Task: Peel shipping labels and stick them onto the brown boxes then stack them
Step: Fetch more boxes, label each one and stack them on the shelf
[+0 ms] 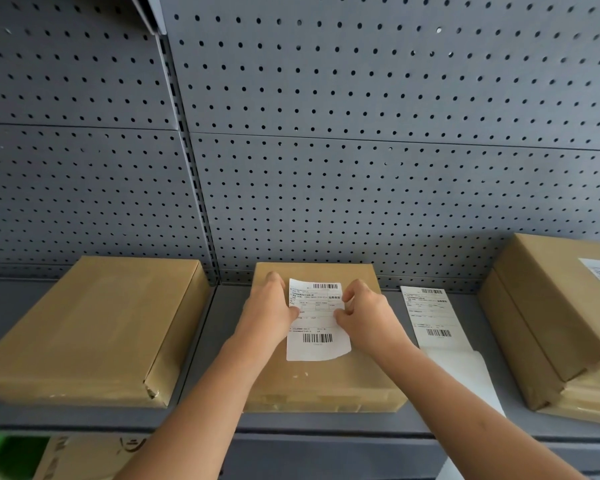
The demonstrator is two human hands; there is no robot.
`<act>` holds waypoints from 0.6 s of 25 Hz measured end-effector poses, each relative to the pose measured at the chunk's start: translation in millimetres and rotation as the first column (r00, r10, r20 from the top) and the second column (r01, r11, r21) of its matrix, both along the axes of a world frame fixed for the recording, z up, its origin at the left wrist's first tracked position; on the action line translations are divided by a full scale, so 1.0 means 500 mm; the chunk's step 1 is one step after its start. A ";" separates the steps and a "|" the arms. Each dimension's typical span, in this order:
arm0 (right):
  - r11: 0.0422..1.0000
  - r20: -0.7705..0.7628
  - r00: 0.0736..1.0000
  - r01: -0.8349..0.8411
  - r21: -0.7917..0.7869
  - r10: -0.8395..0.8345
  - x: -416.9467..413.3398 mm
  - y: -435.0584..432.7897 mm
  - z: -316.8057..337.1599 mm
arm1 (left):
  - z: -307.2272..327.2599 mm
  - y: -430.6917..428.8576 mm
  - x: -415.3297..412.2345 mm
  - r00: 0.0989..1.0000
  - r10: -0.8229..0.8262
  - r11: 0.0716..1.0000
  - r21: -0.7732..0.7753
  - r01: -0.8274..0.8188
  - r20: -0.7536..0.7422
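On the grey shelf (205,341), middle brown box (326,379) lying flat, with shipping label (317,320) on its top. Sticking step in hand; next, probably pressing down the curled lower corner. Long axis front to back, top barcode pointing away. Left hand (271,306) and right hand (368,313), grip pinched on the label edges.
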State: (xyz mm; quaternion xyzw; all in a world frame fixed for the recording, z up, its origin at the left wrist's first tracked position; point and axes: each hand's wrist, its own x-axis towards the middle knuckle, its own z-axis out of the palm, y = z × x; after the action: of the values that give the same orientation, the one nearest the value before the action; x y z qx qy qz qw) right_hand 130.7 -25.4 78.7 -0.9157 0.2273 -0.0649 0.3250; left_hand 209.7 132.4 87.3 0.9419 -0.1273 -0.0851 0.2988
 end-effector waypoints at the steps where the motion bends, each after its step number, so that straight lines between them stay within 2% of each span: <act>1: 1.000 -0.014 1.000 -0.005 -0.028 0.005 0.001 0.000 -0.001 | -0.001 0.001 0.002 1.000 0.000 1.000 0.001 0.000 0.001; 4: 0.997 -0.055 0.998 -0.007 -0.075 0.003 -0.001 -0.006 0.002 | -0.001 0.009 0.001 1.000 -0.019 1.000 0.001 0.019 0.025; 6: 0.996 -0.065 0.998 0.002 -0.084 -0.007 -0.010 -0.013 0.004 | -0.002 0.015 -0.011 0.989 -0.069 0.998 0.024 0.066 0.131; 8: 0.988 -0.017 1.000 0.007 -0.152 -0.009 -0.018 -0.016 0.003 | -0.005 0.023 -0.025 0.952 -0.149 0.988 0.070 0.135 0.266; 10: 0.966 0.084 0.995 -0.024 -0.258 0.048 -0.016 -0.014 -0.001 | -0.008 0.024 -0.026 0.914 -0.246 0.969 0.107 0.223 0.323; 12: 0.928 0.117 0.974 -0.141 -0.346 0.192 -0.003 -0.005 -0.009 | -0.008 0.018 -0.018 0.884 -0.358 0.931 0.185 0.314 0.302; 15: 0.856 0.001 0.932 -0.332 -0.396 0.362 0.019 0.017 -0.024 | -0.018 0.004 -0.009 0.845 -0.493 0.848 0.329 0.415 0.208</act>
State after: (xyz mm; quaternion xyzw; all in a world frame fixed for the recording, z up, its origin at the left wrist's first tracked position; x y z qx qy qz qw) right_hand 140.4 -17.0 66.8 -0.9845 0.0288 -0.0836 0.1514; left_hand 205.1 134.6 78.2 0.9182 -0.3772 -0.0343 0.1163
